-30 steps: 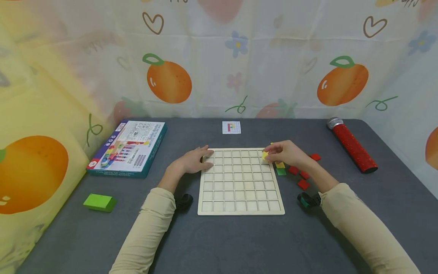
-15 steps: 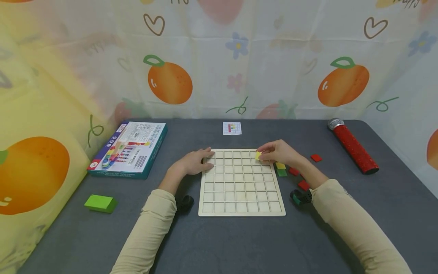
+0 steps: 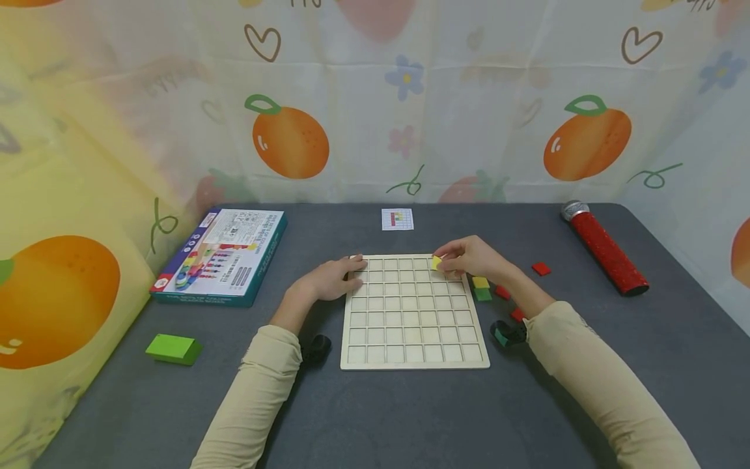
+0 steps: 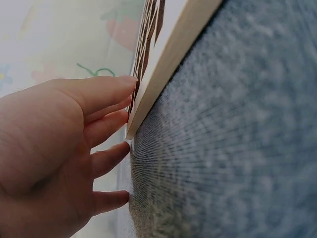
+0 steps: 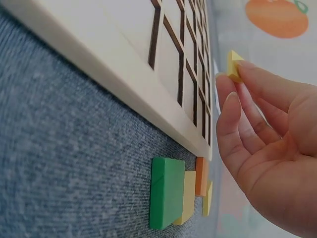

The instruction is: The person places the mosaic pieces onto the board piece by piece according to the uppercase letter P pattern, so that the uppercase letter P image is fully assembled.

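Note:
A pale wooden grid board (image 3: 414,319) lies flat on the grey table. My left hand (image 3: 328,279) rests at its far left corner; in the left wrist view the thumb and nearest fingers touch the board's edge and the fingers (image 4: 110,159) are fairly straight. My right hand (image 3: 474,257) pinches a small yellow square tile (image 3: 436,262) between thumb and fingertips, over the board's far right part. In the right wrist view the tile (image 5: 234,65) is tilted, above the grid. Beside the board's right edge lie a green tile (image 5: 167,192), a yellow one and an orange one.
Red tiles (image 3: 541,269) lie right of the board, some partly behind the right arm. A small printed grid card (image 3: 397,219) is at the back. A boxed set (image 3: 219,254) and green block (image 3: 174,349) stand left; a red microphone (image 3: 606,251) lies right.
My right hand has moved left over the board, carrying the yellow tile from near its right edge further inward. The left hand stays at the corner.

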Motion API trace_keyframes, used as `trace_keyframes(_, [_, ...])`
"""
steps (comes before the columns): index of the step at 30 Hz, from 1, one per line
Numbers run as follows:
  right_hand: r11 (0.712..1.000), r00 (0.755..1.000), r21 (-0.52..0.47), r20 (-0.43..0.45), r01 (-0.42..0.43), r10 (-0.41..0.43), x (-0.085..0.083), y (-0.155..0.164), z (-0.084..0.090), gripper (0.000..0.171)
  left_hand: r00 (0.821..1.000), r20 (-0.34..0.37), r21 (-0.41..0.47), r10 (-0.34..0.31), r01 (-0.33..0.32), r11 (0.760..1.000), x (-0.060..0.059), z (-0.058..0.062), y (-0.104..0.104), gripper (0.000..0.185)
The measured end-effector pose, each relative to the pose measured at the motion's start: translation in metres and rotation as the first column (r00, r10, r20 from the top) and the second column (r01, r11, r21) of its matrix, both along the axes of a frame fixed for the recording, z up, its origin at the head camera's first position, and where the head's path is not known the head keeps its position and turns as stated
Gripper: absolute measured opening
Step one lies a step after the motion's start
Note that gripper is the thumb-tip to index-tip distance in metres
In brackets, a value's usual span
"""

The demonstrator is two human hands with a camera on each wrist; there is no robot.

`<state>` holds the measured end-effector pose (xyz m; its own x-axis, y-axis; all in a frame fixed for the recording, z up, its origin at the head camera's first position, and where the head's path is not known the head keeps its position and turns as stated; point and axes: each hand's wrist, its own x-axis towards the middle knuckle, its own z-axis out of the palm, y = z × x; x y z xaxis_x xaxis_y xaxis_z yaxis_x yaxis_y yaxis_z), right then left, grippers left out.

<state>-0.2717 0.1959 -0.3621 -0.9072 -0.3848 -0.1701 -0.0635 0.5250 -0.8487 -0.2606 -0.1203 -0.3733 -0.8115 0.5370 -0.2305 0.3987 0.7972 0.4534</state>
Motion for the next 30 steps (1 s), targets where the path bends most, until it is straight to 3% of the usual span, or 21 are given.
trace_keyframes(11, [1.0, 1.0, 0.004, 0.003, 0.013, -0.013, -0.0035, -0.002, -0.0029, 0.034, 1.0, 0.019, 0.043, -0.011, 0.01, 0.999, 0.0027, 0.0045, -0.0003, 0.05])
trace_keyframes(17, [1.0, 1.0, -0.003, 0.013, 0.018, -0.018, -0.0044, -0.0044, -0.0029, 0.033, 0.999, 0.041, 0.026, 0.009, -0.01, 1.0, 0.0024, 0.0027, 0.0005, 0.053])
trace_keyframes(30, [1.0, 0.999, -0.017, 0.038, 0.007, -0.007, -0.0057, -0.008, -0.0029, 0.033, 1.0, 0.019, -0.009, 0.014, -0.014, 1.0, 0.0006, 0.0009, -0.0009, 0.06])
